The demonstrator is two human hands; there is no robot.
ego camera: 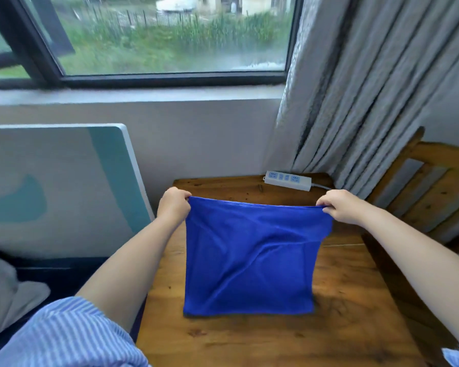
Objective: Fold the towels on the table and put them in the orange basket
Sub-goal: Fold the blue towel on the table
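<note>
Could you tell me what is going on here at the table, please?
A person is holding up a blue towel over a wooden table. The left hand pinches one top corner and the right hand pinches the other, so the cloth is stretched between them, its lower edge at the tabletop. A white power strip lies at the table's far edge. No orange basket is in view.

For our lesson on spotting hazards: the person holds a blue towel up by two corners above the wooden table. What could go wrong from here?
1. The left hand and right hand only pinch the blue towel's corners; one slipping could spoil the fold.
2. The power strip lies just behind the towel and could get swept.
3. No orange basket is in view.
</note>
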